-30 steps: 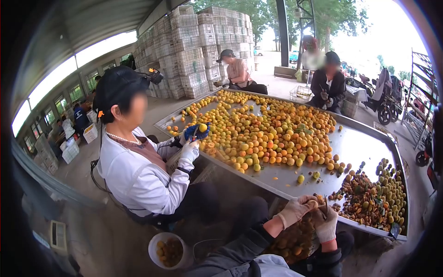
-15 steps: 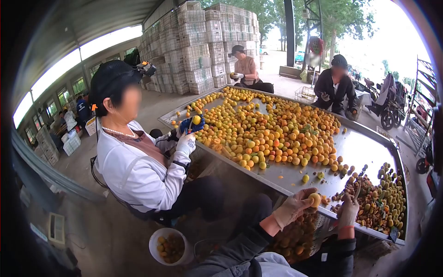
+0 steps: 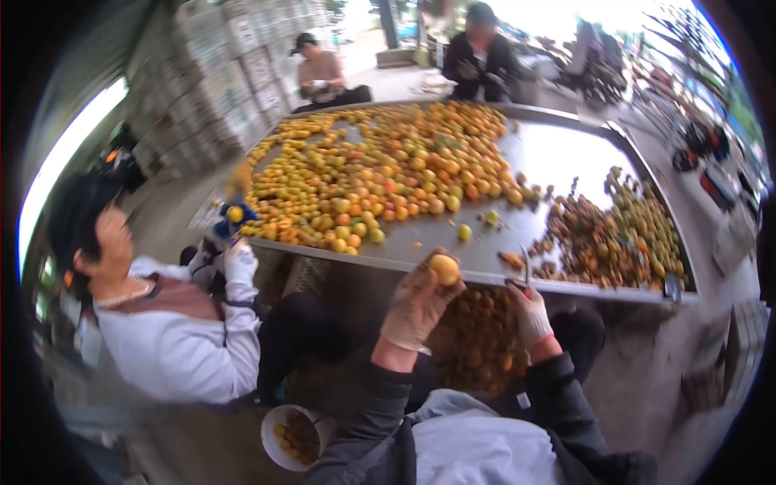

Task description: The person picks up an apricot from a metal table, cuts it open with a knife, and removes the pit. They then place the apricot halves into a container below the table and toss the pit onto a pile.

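My left hand, in a light glove, holds a yellow-orange fruit up in its fingers near the table's front edge. To its right, my right hand, also gloved, is closed around a small knife whose blade points up. Beyond both hands, a metal table carries a large spread of orange and yellow fruit. Darker pieces and pits lie in a heap at the table's right, beside greenish-brown fruit. Below my hands sits a mass of fruit in shadow.
A co-worker sits at the left, hands at the table's edge. Two more people sit across the table. A white bucket with fruit stands on the floor. Stacked crates rise behind; scooters stand at the back right.
The view has swung right and downward. My left hand has turned more upright, still with the fruit, and is farther from my right hand, which still holds the knife.
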A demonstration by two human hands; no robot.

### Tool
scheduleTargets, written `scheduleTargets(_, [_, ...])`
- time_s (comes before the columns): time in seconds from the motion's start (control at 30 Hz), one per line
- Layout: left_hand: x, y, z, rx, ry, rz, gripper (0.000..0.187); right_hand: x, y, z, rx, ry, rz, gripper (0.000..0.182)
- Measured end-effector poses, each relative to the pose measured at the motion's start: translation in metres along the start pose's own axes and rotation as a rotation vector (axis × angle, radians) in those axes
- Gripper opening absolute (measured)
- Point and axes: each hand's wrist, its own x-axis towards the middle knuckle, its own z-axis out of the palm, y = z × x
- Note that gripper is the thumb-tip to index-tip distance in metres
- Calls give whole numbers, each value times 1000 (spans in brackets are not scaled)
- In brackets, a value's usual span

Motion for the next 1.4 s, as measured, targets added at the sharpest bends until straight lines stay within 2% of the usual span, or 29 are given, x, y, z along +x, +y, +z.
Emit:
scheduleTargets(0.07, [4, 0, 1, -18, -76, 16, 43, -13, -10, 6, 22, -54, -182, 21])
scheduleTargets(0.1, [6, -1, -1, -21, -80, -17, 43, -20, -20, 9, 33, -23, -174, 21])
scheduleTargets(0.17, [9, -6, -5, -79, -116, -25, 44, -36, -38, 14, -113, -123, -312, 24])
scheduleTargets(0.2, [10, -6, -6, -84, -115, -41, 44, -41, -42, 16, -112, -108, -306, 24])
scheduleTargets(0.3, [7, -8, -4, -98, -85, -43, 45, -63, -52, 25, -272, -252, -405, 16])
scheduleTargets(0.33, [7, -8, -3, -74, -70, -40, 46, -64, -50, 29, -380, -266, -510, 17])
scheduleTargets(0.4, [7, -11, -4, -49, -52, -43, 46, -75, -56, 30, -547, -260, -528, 21])
scheduleTargets(0.5, [7, -16, -11, -79, -57, -81, 45, -79, -56, 34, -553, -289, -519, 24])
scheduleTargets(0.63, [9, -21, -4, 60, -26, -12, 46, -77, -48, 38, -606, -263, -501, 26])
scheduleTargets(0.7, [9, -21, 2, 70, -16, -5, 46, -73, -40, 38, -623, -237, -633, 22])
scheduleTargets(1.1, [11, -32, 9, 242, 93, -22, 46, -74, -45, 31, -804, -213, -582, 24])
scheduleTargets(1.17, [12, -35, 13, 409, 219, -2, 46, -70, -42, 28, -798, -208, -591, 28])
scheduleTargets(1.23, [14, -42, 20, 519, 257, 20, 48, -65, -39, 25, -794, -197, -596, 32])
scheduleTargets(1.3, [14, -47, 25, 626, 293, 43, 51, -60, -37, 24, -726, -216, -492, 18])
scheduleTargets(1.37, [14, -49, 30, 841, 184, 82, 54, -52, -26, 21, -640, -220, -509, 15])
scheduleTargets(1.4, [17, -51, 31, 838, 183, 83, 54, -50, -23, 19, -552, -229, -526, 12])
